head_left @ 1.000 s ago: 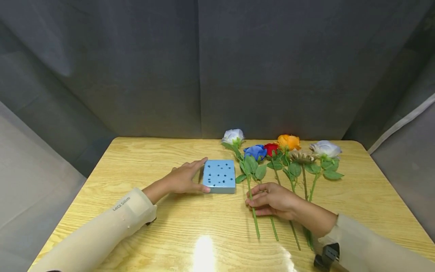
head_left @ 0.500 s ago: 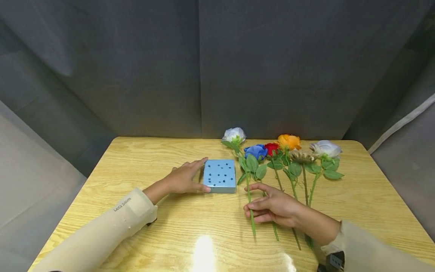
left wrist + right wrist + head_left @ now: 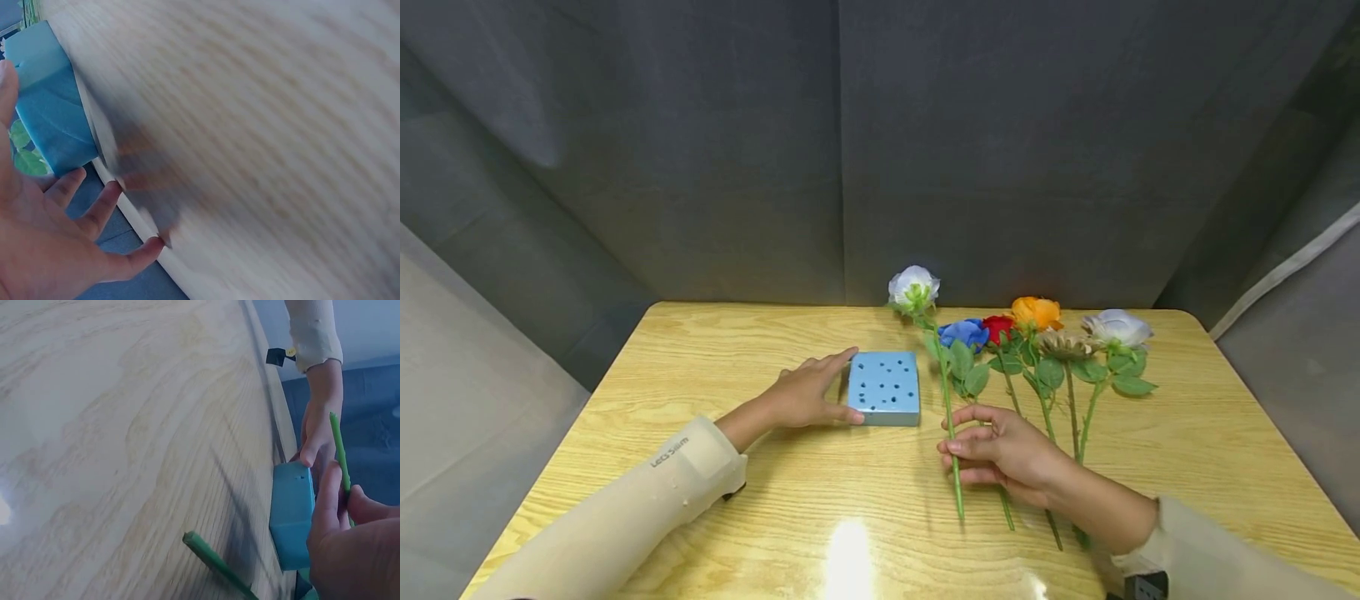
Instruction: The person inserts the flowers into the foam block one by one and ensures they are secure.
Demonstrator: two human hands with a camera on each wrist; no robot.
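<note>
A blue foam block (image 3: 883, 383) with several dark holes in its top lies flat on the table. My left hand (image 3: 805, 397) spans its left side, thumb at the front corner and index finger at the back corner. The other fingers stay spread, as the left wrist view shows. Between thumb and fingers my right hand (image 3: 1003, 454) pinches the green stem of a white artificial rose (image 3: 913, 289), right of the block. The bloom tilts up and away, above the table's back edge. In the right wrist view, the pinched stem (image 3: 338, 442) sticks out past the fingertips.
Several flowers lie at the right: a blue rose (image 3: 964, 333), a red one (image 3: 998, 328), an orange one (image 3: 1036, 313), a brownish flower (image 3: 1066, 345) and a pale rose (image 3: 1117, 328). Some stems pass under my right forearm. Dark curtain (image 3: 842, 167) hangs behind the table.
The white rose's bloom has risen off the table, its stem turning more upright in my right hand. My left hand and the foam block have stayed in place.
</note>
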